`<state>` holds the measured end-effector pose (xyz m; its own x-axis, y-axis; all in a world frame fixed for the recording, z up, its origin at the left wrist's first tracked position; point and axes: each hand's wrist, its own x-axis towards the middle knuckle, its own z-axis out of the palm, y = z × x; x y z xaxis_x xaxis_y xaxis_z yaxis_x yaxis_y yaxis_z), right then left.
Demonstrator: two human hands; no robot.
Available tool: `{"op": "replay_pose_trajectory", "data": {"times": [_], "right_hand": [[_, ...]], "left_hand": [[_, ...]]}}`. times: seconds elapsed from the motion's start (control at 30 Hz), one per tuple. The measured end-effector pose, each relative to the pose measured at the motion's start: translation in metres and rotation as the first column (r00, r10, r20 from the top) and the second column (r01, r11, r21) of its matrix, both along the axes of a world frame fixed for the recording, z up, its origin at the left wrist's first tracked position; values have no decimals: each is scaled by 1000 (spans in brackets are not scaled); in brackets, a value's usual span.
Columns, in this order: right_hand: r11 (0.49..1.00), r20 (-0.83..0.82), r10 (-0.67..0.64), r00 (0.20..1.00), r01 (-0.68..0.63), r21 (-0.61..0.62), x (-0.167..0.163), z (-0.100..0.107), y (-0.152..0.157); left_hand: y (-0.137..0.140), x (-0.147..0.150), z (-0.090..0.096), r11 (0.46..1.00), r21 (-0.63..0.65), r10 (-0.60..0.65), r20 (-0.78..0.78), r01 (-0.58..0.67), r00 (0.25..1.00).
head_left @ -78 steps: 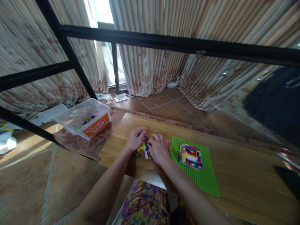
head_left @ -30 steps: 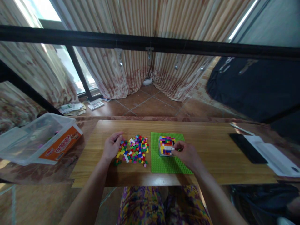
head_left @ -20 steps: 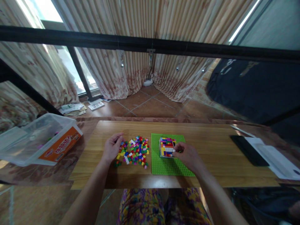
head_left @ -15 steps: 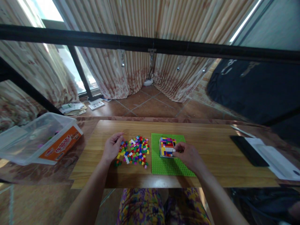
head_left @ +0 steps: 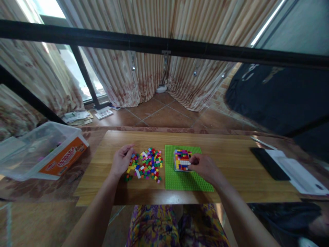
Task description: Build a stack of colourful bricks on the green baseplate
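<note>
A square structure of many-coloured toy bricks (head_left: 182, 160) stands on the green baseplate (head_left: 177, 183). My right hand (head_left: 205, 168) is at the structure's right side, thumb and fingertips pinched on a small white toy brick (head_left: 189, 164). This brick is at the end of a white row, and the fingers partly cover it. My left hand (head_left: 122, 159) rests at the left edge of a loose pile of toy bricks (head_left: 149, 164), its fingers curled together. Whether anything is between those fingertips I cannot make out.
Both hands work over a low wooden table (head_left: 231, 147). On its right lie a black phone-like slab (head_left: 269, 164) and a white tray-like object (head_left: 304, 173). A clear plastic bin (head_left: 51, 137) with an orange label stands left of the table. A dark metal bar (head_left: 144, 43) crosses beyond.
My right hand has shifted slightly and its fingers are lower over the white toy brick at the structure's edge. The left hand stays by the pile. The whole view has shifted a little.
</note>
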<state>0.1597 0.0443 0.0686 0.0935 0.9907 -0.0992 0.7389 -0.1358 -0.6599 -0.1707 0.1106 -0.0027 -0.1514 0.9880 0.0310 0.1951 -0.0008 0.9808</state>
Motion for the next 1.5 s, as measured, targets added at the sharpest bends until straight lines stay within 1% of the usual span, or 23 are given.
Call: {"op": "replay_pose_trajectory", "data": {"times": [0.27, 0.47, 0.53, 0.7, 0.87, 0.97, 1.13, 1.4, 1.5], "right_hand": [[999, 126, -28, 992, 22, 47, -3, -4, -3], [998, 136, -46, 990, 38, 59, -6, -7, -8], [997, 96, -53, 994, 46, 70, -4, -9, -10], [992, -64, -98, 993, 103, 77, 2, -13, -16], [986, -189, -148, 971, 159, 47, 5, -19, -18], [980, -251, -176, 952, 195, 50, 3, -22, -16], [968, -331, -213, 919, 244, 53, 1, -26, -13], [967, -445, -230, 866, 253, -9, 6, -31, -9], [970, -464, -221, 858, 242, -14, 7, -32, -8]], "left_hand": [[1, 0, -3, 1000, 16, -1, -34, 1, 999], [1, 1, -3, 1000, 20, 9, 16, -10, 1000], [1, 1, -3, 1000, 22, 12, 32, -13, 999], [2, 1, -3, 1000, 20, 1, 47, -2, 999], [2, 1, -3, 1000, 6, 5, 45, -6, 999], [1, 1, -2, 1000, 19, 10, 35, -11, 999], [0, 2, 0, 1000, 22, 8, 17, -8, 1000], [1, 1, -2, 1000, 31, 2, -12, -2, 1000], [1, 0, -3, 999, 40, -4, -15, 5, 1000]]}}
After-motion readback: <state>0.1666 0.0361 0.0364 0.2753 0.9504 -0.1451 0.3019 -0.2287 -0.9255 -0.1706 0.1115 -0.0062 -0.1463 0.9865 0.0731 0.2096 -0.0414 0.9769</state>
